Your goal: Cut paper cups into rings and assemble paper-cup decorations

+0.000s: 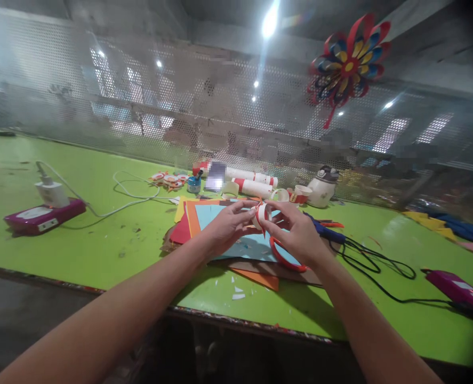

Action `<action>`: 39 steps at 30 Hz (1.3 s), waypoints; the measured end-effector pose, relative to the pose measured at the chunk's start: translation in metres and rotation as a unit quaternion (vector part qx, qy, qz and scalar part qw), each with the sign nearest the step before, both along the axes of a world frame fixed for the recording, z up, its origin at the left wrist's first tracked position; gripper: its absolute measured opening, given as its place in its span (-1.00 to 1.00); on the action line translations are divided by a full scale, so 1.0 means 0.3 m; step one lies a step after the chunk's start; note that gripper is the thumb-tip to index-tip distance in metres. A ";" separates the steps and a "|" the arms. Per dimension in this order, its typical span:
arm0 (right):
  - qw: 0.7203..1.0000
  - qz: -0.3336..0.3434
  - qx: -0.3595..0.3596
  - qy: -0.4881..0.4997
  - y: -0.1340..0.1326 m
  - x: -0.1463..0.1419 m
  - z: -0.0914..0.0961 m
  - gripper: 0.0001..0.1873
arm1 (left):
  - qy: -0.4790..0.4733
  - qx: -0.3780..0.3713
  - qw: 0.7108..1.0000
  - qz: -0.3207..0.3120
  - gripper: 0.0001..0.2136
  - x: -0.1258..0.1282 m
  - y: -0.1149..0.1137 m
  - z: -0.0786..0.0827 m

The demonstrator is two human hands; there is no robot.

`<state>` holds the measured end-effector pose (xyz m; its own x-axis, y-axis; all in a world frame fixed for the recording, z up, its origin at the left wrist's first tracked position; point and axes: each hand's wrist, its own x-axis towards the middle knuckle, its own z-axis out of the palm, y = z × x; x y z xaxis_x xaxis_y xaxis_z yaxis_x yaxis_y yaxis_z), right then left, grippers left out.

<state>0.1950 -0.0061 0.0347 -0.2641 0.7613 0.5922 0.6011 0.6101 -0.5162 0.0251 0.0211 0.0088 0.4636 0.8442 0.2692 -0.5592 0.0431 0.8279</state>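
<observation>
Green counter [100, 250], paper scraps [238, 296] near its front edge; red loop handle [289, 264], likely scissors, just under the right hand [294, 226]; left hand [234, 224] and right hand both have fingers closed round a small red-and-white ring [264, 213], held between them above the light-blue sheet [244, 246]; exact fingertip contact on the far side hidden, cannot tell; too hard a squeeze could crush the ring, if it's thin card as it looks; a dropping right wrist might knock the handle; blue-handled corded tool [327, 230] beside the right hand, may be hot, so an outward swing could burn or snag cord; farther back, white-and-red tubes [253, 188].
</observation>
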 end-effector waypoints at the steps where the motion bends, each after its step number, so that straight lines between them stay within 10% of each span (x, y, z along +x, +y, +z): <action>1: 1.000 0.007 0.000 0.006 -0.004 -0.001 0.003 -0.61 | -0.006 0.004 1.000 0.005 -0.76 0.000 -0.003 0.003; 39: 0.983 0.061 0.174 0.005 -0.059 0.018 0.025 -0.47 | 0.012 0.135 0.988 0.071 -0.63 -0.013 -0.054 0.045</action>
